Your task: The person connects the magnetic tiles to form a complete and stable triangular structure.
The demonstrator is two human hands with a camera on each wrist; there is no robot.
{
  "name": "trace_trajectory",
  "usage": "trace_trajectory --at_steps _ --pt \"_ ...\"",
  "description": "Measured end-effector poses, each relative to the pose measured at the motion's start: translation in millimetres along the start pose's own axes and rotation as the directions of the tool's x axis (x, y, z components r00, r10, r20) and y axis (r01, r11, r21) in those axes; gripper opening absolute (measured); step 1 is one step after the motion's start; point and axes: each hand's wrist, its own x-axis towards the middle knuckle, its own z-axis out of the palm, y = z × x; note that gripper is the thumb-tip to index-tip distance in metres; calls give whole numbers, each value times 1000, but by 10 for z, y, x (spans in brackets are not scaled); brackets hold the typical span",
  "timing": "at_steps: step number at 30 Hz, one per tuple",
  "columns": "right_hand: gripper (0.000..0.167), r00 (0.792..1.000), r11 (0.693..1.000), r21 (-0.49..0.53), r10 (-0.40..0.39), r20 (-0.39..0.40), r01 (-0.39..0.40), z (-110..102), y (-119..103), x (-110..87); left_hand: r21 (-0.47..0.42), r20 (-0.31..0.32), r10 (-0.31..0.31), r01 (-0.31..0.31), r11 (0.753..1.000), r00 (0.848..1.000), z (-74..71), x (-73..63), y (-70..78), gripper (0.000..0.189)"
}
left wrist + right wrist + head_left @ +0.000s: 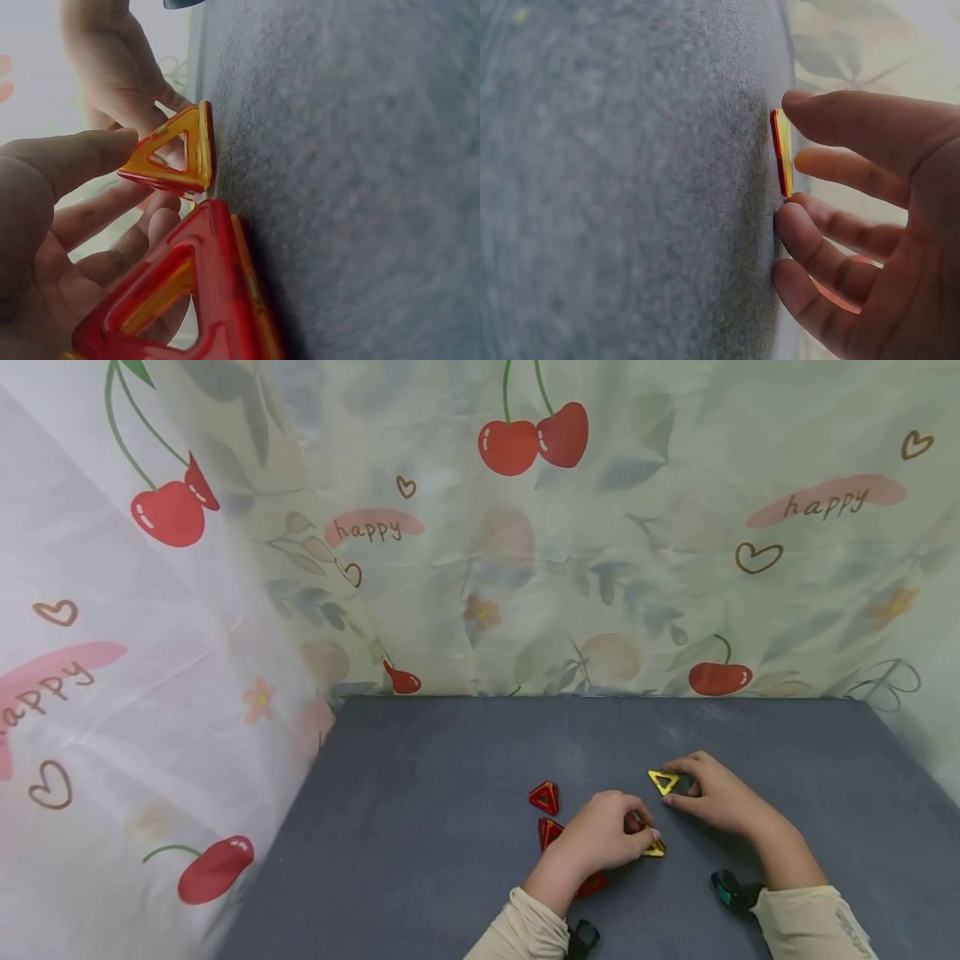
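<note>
Near the table's right half, my left hand pinches a small red-and-yellow triangular magnetic-tile piece between thumb and fingers. The piece stands on the table, its yellow inner side showing in the left wrist view; in the head view the fingers partly cover it. Farther back and to the right, my right hand holds a flat triangular magnetic tile at its edges, thumb on one side and fingertips on the other. That tile is yellow on top with a red layer beneath, and it lies low at the table surface in the right wrist view.
Left of my left hand stand red triangular magnetic pieces: one at the back, another partly behind the wrist, a third below the hand. The grey table meets a cherry-print cloth behind it.
</note>
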Motion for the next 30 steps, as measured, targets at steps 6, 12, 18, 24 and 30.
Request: trace_trajectory --at_steps 6,12,18,24,30 --pt "36 1000 1000 3 9 19 -9 13 0 9 5 -13 -16 16 1000 1000 -9 -1 -13 12" --pt "34 999 999 11 30 30 -30 24 -20 -29 16 -46 -26 26 1000 999 -18 -10 -19 15" --pt "31 999 999 21 33 40 -34 11 -57 -100 5 -98 -78 79 997 992 -27 -31 -18 22" --pt "31 997 999 22 28 67 -29 2 -81 -152 -6 -148 -113 114 993 982 -37 -56 -8 30" --pt "28 993 998 56 6 120 -12 6 -117 -197 12 -175 -135 139 990 975 -46 -71 -12 35"
